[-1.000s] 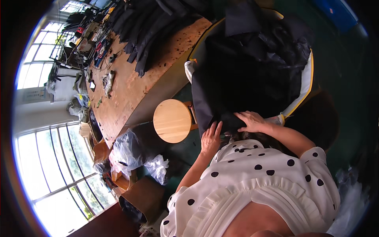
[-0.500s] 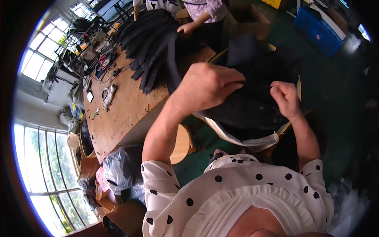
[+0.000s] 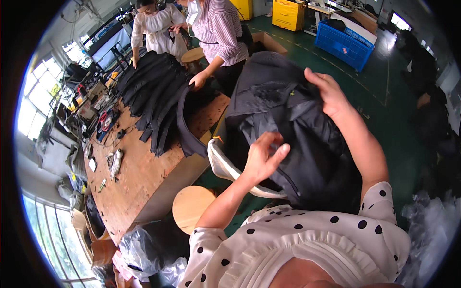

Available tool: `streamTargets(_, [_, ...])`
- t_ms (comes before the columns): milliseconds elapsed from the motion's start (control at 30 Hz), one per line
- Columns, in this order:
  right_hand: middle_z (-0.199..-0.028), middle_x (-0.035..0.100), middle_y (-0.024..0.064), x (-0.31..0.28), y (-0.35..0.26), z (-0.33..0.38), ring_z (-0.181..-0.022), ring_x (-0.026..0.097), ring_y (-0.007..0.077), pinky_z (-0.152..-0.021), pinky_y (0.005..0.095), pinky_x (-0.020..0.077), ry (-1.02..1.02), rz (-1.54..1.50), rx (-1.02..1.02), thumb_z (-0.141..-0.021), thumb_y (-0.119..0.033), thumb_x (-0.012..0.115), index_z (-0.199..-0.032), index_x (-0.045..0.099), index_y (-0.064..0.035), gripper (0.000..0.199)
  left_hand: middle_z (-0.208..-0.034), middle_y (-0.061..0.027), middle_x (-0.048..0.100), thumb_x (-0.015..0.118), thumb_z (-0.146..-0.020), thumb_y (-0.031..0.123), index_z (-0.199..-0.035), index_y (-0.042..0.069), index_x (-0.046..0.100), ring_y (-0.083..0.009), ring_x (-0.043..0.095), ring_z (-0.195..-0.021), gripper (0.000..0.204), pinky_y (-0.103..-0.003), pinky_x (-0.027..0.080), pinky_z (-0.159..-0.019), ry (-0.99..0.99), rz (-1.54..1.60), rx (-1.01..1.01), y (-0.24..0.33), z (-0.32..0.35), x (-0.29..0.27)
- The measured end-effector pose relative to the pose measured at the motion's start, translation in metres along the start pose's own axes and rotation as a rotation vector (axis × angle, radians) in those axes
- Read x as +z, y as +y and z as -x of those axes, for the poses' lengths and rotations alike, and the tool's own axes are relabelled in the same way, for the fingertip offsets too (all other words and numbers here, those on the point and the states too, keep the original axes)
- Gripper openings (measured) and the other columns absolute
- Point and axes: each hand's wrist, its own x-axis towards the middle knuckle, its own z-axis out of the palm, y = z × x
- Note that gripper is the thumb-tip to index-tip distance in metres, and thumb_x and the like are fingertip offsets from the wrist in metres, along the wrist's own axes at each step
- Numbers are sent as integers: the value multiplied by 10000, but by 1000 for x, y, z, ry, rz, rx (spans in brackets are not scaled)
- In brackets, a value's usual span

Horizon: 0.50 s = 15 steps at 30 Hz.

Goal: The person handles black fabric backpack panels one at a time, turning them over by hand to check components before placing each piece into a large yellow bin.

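A dark pinstriped garment (image 3: 288, 120) is held up in front of me, over a cream bag (image 3: 225, 170) stuffed with more dark cloth. My right hand (image 3: 329, 93) grips the garment's upper edge. Lower down, my left hand (image 3: 264, 156) pinches a fold of the same garment, with the fingers bent around the fabric.
A long wooden table (image 3: 139, 177) runs along my left, with a pile of dark garments (image 3: 158, 101) and small tools on it. A round wooden stool (image 3: 192, 206) stands below. Two other people work at the table's far end. Blue crate (image 3: 345, 45) and clear plastic bags (image 3: 144, 249) nearby.
The view has tipped up from the bag toward the room. Both my hands have risen, lifting the dark garment out of the bag; my left hand dropped lower again on the cloth.
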Motion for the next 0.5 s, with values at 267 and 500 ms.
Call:
streamTargets(267, [-541,276,-85,-16,8,17,-509,246,37,-433,267,211,7,691,-318,-895,-235,529,-563,408,-52,398,-823,-34,557,364,-918,459,-918,13,541,-110,496,-775,480,-252,389,-733,251,465,-17,2,-52,-20])
streamTargets(500, [-508,305,-33,-42,26,11,-498,267,51,-426,274,234,244,604,-514,-889,-224,526,-596,425,1,383,-778,-70,563,623,-783,239,-832,30,547,-164,554,-714,228,-300,446,-642,383,-162,27,16,-28,27])
